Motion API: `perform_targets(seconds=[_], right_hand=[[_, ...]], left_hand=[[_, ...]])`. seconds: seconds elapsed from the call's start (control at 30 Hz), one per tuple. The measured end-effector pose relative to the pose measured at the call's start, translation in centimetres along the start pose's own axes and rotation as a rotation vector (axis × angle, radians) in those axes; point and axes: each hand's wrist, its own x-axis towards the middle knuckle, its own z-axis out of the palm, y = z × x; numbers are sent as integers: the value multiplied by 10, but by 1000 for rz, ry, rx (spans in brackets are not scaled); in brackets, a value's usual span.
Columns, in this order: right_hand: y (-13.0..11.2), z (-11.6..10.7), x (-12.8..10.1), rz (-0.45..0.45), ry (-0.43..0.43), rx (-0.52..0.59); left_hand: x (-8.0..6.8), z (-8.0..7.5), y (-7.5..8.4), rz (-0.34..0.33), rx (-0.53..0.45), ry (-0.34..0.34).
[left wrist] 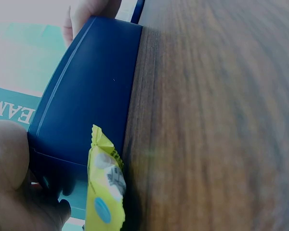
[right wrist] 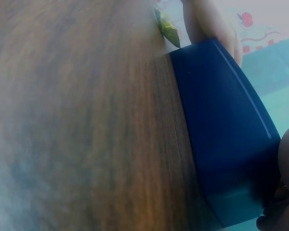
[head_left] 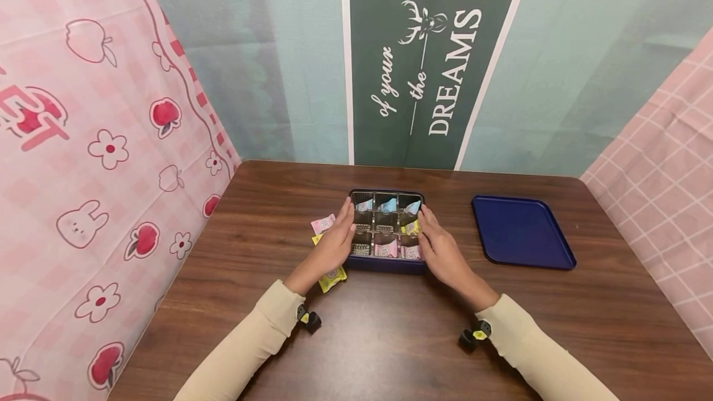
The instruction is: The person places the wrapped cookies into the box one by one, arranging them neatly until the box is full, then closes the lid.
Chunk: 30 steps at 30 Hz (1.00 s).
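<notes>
At the centre of the head view we see a square dark-blue box with a nine-compartment insert (head_left: 384,263) standing on the brown wood-grain table (head_left: 390,339). The left hand (head_left: 333,244) lies against the box's left wall and the right hand (head_left: 440,250) against its right wall, fingers stretched forward along the rim, so the box sits between the two palms. The fingers look mostly straight; whether the thumbs curl under the edges we cannot tell. In the left wrist view the palm (left wrist: 9,183) presses the blue side wall (left wrist: 86,96) at the lower left of the frame, and the other hand's fingers show at the far corner, top left. In the right wrist view the blue wall (right wrist: 221,120) fills the right half, with that hand's fingers (right wrist: 286,163) touching it at the right edge.

Inside the box, the back row holds small wrapped candies in pale blue wrappers (head_left: 388,205), the right middle cell a yellow one (head_left: 411,228), and the front row pink ones (head_left: 387,249); a few cells show only the dark ribbed liner.

Left of the box, a pink wrapped candy (head_left: 322,224) lies on the table just beside the left fingers, and a yellow wrapped candy (head_left: 332,278) lies partly under the left wrist, touching the box's front corner in the left wrist view.

To the right of the frame, well apart from the box, rests a flat dark-blue plastic tray (head_left: 520,231).
</notes>
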Motion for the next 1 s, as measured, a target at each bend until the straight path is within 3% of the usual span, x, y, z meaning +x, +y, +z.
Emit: perform_targets(seconds=[0.17,0.43,1.0], right_hand=[[2,2,0,-28,4,-18],[5,0,4,-32,-69,-38],[11,-3,15,-43,-98,-38]], left_hand=[[0,0,0,-3,1,-1],[0,0,2,-13,-6,-8],[1,1,0,-18,-13,1]])
